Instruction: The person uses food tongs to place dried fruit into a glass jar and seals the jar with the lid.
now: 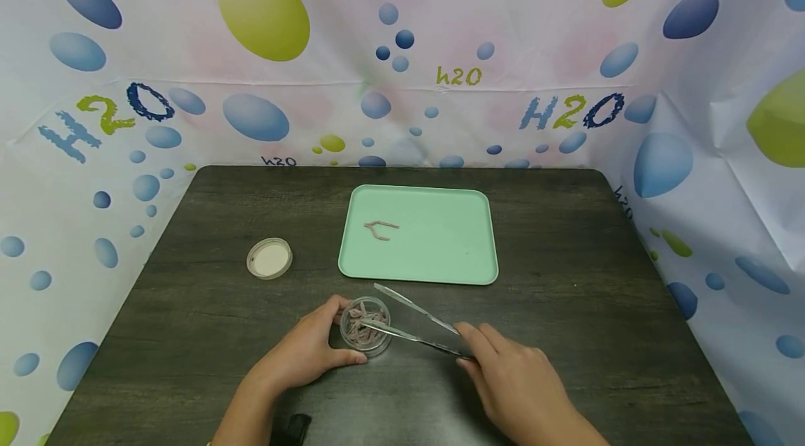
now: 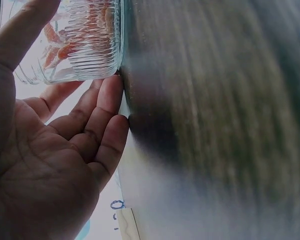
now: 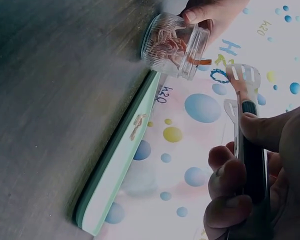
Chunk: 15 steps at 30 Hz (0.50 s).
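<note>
A clear ribbed glass jar (image 1: 365,348) stands on the table with thin pinkish-brown strips (image 1: 358,313) inside. My left hand (image 1: 305,348) holds it from the left, thumb at the near side and fingers round the far side. In the right wrist view, one strip (image 3: 202,62) sticks out of the jar's mouth. My right hand (image 1: 512,369) grips metal tongs (image 1: 434,344) with a dark handle. Their arms are spread, one tip over the jar's mouth and the other above the table beyond it. Nothing shows between the tips.
Behind the jar lies a mint-green tray (image 1: 434,250), with a few pinkish strips (image 1: 380,228) at its left. A round pale lid (image 1: 269,259) rests on the dark wooden table (image 1: 189,334) left of the tray. A small black object (image 1: 298,426) sits at the near edge.
</note>
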Tool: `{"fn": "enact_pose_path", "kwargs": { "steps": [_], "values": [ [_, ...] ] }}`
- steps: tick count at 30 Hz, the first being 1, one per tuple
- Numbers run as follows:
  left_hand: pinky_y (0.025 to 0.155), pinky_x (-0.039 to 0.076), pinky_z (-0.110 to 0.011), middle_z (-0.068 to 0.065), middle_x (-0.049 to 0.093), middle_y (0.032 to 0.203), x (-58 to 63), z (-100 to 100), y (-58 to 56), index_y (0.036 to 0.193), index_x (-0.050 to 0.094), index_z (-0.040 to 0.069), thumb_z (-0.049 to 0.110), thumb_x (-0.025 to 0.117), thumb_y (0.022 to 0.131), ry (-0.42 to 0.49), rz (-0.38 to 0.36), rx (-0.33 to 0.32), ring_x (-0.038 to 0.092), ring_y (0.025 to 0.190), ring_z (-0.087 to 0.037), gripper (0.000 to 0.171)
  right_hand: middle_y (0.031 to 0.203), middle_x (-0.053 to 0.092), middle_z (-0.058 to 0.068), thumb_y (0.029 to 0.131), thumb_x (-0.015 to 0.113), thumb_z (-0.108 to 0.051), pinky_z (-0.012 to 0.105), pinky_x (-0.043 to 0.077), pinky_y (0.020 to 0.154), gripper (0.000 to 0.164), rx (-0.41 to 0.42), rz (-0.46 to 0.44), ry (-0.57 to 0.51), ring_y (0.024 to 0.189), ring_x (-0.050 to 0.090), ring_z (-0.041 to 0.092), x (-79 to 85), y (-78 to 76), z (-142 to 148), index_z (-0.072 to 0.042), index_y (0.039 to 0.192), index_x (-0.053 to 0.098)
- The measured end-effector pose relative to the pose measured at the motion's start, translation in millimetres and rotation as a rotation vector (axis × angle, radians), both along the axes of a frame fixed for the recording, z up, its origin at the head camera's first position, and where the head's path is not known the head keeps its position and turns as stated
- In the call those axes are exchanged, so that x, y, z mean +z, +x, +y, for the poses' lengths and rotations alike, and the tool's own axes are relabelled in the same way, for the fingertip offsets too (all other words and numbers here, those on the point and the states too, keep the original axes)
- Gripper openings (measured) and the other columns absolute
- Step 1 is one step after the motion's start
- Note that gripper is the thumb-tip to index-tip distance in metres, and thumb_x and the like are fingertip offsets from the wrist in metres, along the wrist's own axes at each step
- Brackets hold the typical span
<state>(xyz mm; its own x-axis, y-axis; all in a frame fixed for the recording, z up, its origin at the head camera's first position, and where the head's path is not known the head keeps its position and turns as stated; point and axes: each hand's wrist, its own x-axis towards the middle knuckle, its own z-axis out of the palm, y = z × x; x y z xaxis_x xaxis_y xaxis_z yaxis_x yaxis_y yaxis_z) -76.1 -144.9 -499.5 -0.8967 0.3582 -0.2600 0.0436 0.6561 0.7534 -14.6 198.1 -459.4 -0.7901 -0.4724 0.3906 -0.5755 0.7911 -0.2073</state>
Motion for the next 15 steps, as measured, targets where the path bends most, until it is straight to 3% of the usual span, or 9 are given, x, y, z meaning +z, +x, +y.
{"fn": "enact_pose_path", "kwargs": {
  "steps": [3, 7, 11, 15],
  "values": [
    [0.098, 0.055, -0.047, 0.003, 0.071, 0.122, 0.8, 0.4, 0.0, 0.137, 0.056, 0.019, 0.043, 0.097, 0.081, -0.002, -0.002, 0.004, 0.069, 0.117, -0.019, 0.073, 0.087, 0.057, -0.011, 0.117, 0.027, -0.05, 0.017, 0.03, 0.05, 0.055, -0.014, 0.022, 0.005, 0.058, 0.035, -0.006, 0.0, -4.0, -2.0, -0.012, 0.13, 0.064],
    [0.098, 0.055, -0.048, 0.001, 0.071, 0.124, 1.4, 1.0, 0.0, 0.138, 0.056, 0.019, 0.043, 0.097, 0.081, -0.009, -0.008, 0.011, 0.069, 0.118, -0.021, 0.074, 0.089, 0.062, -0.006, 0.117, 0.028, -0.047, 0.02, 0.037, 0.049, 0.055, -0.025, 0.048, 0.03, 0.058, 0.049, 0.001, -0.7, -10.7, -3.0, -0.007, 0.13, 0.063],
    [0.097, 0.055, -0.049, 0.001, 0.071, 0.124, 1.2, 1.2, 0.2, 0.138, 0.056, 0.018, 0.043, 0.097, 0.081, -0.014, -0.01, 0.014, 0.069, 0.118, -0.021, 0.075, 0.095, 0.07, 0.0, 0.111, 0.064, -0.032, 0.025, 0.045, 0.05, 0.035, -0.037, 0.052, 0.057, 0.063, 0.065, 0.01, 0.1, -18.2, -3.2, -0.004, 0.132, 0.062],
    [0.097, 0.055, -0.048, 0.001, 0.071, 0.124, 0.7, 1.0, 0.3, 0.139, 0.056, 0.018, 0.044, 0.097, 0.08, -0.017, -0.008, 0.017, 0.069, 0.118, -0.021, 0.076, 0.104, 0.075, 0.005, 0.097, 0.083, -0.019, 0.027, 0.048, 0.052, 0.047, -0.06, 0.009, 0.064, 0.066, 0.07, 0.014, 2.5, -26.8, -4.9, -0.003, 0.135, 0.06]
  ]
}}
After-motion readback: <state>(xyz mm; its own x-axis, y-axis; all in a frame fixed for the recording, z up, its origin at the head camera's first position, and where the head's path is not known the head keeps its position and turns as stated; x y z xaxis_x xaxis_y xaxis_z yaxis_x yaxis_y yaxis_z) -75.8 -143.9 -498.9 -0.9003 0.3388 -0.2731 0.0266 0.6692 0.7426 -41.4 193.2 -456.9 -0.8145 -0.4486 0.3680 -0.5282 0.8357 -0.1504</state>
